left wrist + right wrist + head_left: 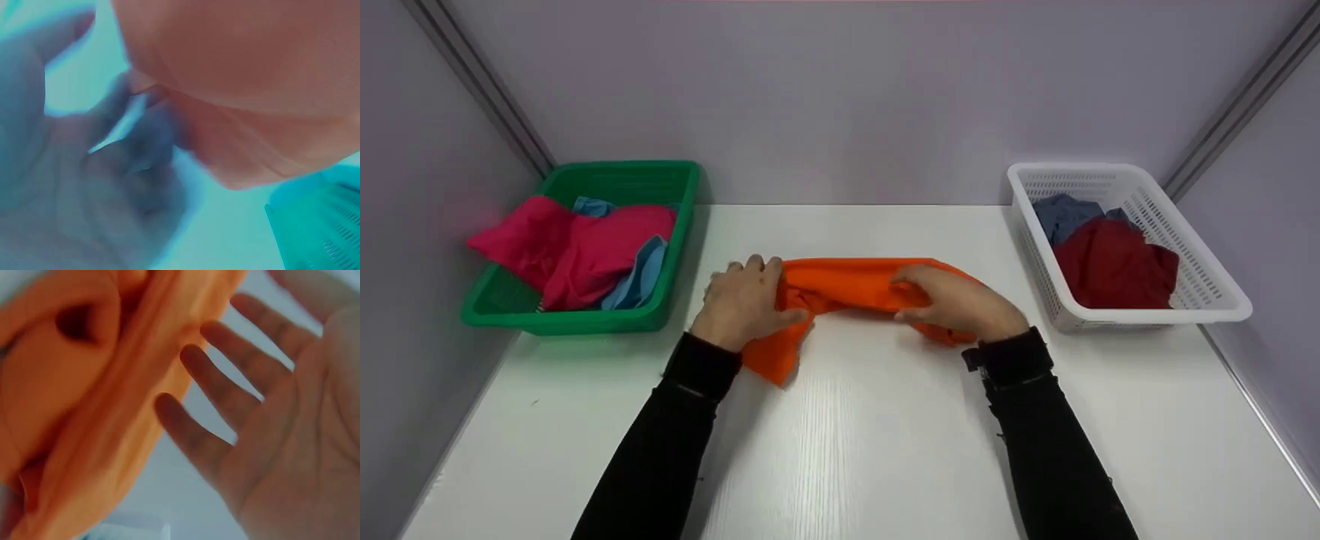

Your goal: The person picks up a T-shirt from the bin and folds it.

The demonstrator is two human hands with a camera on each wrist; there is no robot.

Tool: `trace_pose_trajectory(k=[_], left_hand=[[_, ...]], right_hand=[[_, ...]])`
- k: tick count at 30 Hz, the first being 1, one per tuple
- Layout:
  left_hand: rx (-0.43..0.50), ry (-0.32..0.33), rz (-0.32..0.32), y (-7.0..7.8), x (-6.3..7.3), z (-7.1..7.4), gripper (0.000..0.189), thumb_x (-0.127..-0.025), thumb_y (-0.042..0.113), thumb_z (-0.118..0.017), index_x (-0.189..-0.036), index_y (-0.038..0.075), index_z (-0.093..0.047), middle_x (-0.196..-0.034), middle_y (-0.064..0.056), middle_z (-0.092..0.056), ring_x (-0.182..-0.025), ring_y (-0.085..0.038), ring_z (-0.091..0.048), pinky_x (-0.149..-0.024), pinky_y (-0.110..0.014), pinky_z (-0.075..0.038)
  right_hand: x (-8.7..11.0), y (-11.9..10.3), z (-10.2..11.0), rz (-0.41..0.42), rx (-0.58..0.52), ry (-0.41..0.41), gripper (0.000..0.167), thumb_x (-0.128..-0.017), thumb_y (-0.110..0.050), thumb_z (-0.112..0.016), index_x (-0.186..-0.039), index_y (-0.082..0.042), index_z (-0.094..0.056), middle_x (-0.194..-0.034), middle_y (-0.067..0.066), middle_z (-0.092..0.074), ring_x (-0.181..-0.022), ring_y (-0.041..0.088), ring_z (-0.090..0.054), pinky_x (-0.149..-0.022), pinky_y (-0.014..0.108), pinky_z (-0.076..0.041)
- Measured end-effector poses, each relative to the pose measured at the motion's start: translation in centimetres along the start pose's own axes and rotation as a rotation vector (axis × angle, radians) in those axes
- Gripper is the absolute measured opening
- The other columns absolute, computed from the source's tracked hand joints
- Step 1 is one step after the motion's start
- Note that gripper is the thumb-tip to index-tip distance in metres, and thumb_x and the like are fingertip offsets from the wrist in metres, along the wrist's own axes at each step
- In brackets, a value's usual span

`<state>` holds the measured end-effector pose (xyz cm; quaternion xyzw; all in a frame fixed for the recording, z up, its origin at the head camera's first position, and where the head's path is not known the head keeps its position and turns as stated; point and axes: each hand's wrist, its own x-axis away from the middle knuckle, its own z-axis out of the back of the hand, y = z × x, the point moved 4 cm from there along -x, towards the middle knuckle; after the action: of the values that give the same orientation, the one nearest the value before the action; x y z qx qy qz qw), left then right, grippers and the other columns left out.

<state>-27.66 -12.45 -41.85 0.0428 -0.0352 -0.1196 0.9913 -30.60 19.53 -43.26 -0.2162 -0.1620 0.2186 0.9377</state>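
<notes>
A piece of orange cloth (855, 279) lies bunched in a curved strip across the middle of the white table, one end hanging toward the front left. Over its left end is my left hand (741, 301), thumb spread to the side. In the left wrist view, the blurred, bent fingers (160, 132) meet the edge of the cloth (247, 73), the thumb standing apart from it. My right hand (960, 300) is at the cloth's right part with fingers loosely extended. The right wrist view shows these fingers (219, 382) spread beside the folded cloth (112, 410), their tips at its edge.
At the left stands a green basket (660, 300) with pink cloth (592, 251) and blue cloth (639, 274). A white basket (1222, 296) at the right contains dark red cloth (1117, 262) and grey-blue cloth (1065, 216). Pale walls (855, 97) enclose the table's back and sides.
</notes>
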Motion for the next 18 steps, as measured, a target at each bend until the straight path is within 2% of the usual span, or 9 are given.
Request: trace_pose_trajectory(k=[1,3,5,8,11,13,15,18], left_hand=[[0.0,-0.046,0.0,0.0,0.2,-0.5,0.088,-0.106,0.062,-0.08,-0.165,0.003,-0.053,-0.15,-0.029,-0.067,-0.125,-0.051,-0.071,-0.109,-0.067,-0.065],[0.004,-0.097,-0.007,-0.1,0.3,-1.3,0.09,-0.104,0.06,-0.082,-0.168,0.006,-0.05,-0.151,-0.029,-0.067,-0.121,-0.051,-0.072,-0.105,-0.067,-0.067],[0.038,-0.095,-0.017,-0.4,0.1,-2.1,0.081,-0.106,0.051,-0.084,-0.166,0.007,-0.052,-0.143,-0.028,-0.071,-0.111,-0.048,-0.074,-0.1,-0.065,-0.069],[0.079,-0.047,-0.032,-1.1,-0.2,-2.7,0.058,-0.112,0.026,-0.079,-0.162,0.005,-0.058,-0.123,-0.025,-0.076,-0.096,-0.041,-0.074,-0.093,-0.061,-0.072],[0.11,0.012,-0.043,-1.7,-0.5,-2.6,0.035,-0.113,0.002,-0.069,-0.147,0.003,-0.069,-0.106,-0.023,-0.076,-0.086,-0.037,-0.069,-0.088,-0.058,-0.072],[0.127,0.025,-0.05,-1.9,-0.5,-2.4,0.029,-0.111,-0.004,-0.065,-0.138,0.002,-0.074,-0.1,-0.021,-0.075,-0.083,-0.035,-0.067,-0.086,-0.056,-0.071],[0.147,0.009,-0.06,-2.0,-0.4,-2.2,0.028,-0.108,-0.009,-0.065,-0.131,0.003,-0.077,-0.098,-0.019,-0.074,-0.083,-0.034,-0.065,-0.086,-0.053,-0.07],[0.174,-0.06,-0.083,-1.8,-0.1,-2.1,0.031,-0.106,-0.011,-0.067,-0.13,0.004,-0.08,-0.099,-0.016,-0.073,-0.087,-0.032,-0.065,-0.089,-0.048,-0.067]], right_hand=[[-0.1,-0.1,-0.4,0.0,0.0,-0.031,0.071,-0.111,-0.035,-0.085,-0.173,-0.014,-0.058,-0.177,0.012,-0.06,-0.167,0.036,-0.055,-0.142,0.061,-0.042],[-0.1,-0.1,-1.0,-0.015,0.039,-0.058,0.076,-0.11,-0.033,-0.086,-0.176,-0.014,-0.054,-0.182,0.012,-0.055,-0.172,0.037,-0.049,-0.145,0.061,-0.038],[-0.1,0.2,-1.3,-0.035,0.085,-0.053,0.077,-0.11,-0.028,-0.085,-0.178,-0.013,-0.052,-0.185,0.014,-0.052,-0.175,0.039,-0.046,-0.145,0.062,-0.037],[-0.1,0.7,-1.4,-0.062,0.141,-0.01,0.069,-0.111,-0.018,-0.082,-0.174,-0.011,-0.057,-0.179,0.017,-0.059,-0.168,0.041,-0.055,-0.141,0.063,-0.044],[-0.4,1.3,-1.1,-0.079,0.193,0.045,0.057,-0.111,-0.01,-0.08,-0.166,-0.012,-0.067,-0.163,0.018,-0.073,-0.149,0.043,-0.071,-0.129,0.063,-0.056],[-0.4,1.6,-0.7,-0.084,0.219,0.081,0.047,-0.109,-0.009,-0.081,-0.156,-0.011,-0.076,-0.149,0.017,-0.081,-0.136,0.044,-0.077,-0.12,0.064,-0.062],[-0.3,1.7,-0.2,-0.085,0.228,0.098,0.035,-0.108,-0.008,-0.081,-0.142,-0.01,-0.083,-0.135,0.016,-0.085,-0.121,0.042,-0.079,-0.11,0.063,-0.065],[0.3,1.9,0.5,-0.08,0.197,0.069,0.018,-0.104,-0.008,-0.083,-0.122,-0.01,-0.087,-0.115,0.012,-0.085,-0.104,0.035,-0.074,-0.097,0.054,-0.063]])
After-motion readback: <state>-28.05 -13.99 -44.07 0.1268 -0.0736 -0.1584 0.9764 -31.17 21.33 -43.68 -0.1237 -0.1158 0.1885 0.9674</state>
